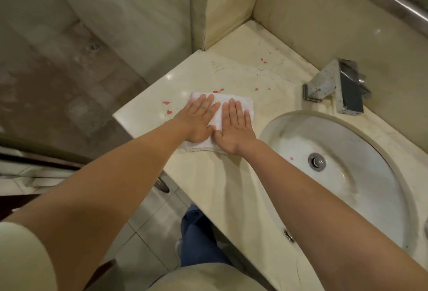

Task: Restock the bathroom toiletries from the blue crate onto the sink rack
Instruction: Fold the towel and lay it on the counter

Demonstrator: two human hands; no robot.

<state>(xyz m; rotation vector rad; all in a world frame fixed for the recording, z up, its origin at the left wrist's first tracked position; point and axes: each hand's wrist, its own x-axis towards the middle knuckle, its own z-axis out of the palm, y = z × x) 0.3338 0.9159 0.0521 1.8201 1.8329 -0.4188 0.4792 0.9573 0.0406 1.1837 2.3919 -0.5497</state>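
Observation:
A folded white towel (240, 105) lies flat on the cream marble counter (231, 70), left of the sink. My left hand (199, 119) presses on its left half with straight fingers. Beside it, my right hand (236, 128) lies flat on the right half, thumbs nearly touching. Neither the blue crate nor a sink rack appears in this view.
An oval white basin (347, 175) with a metal drain (317, 161) sits to the right. A square chrome faucet (340, 87) stands behind it. Small pink flecks (169, 112) dot the counter. A wall corner and glass panel rise at the counter's back left.

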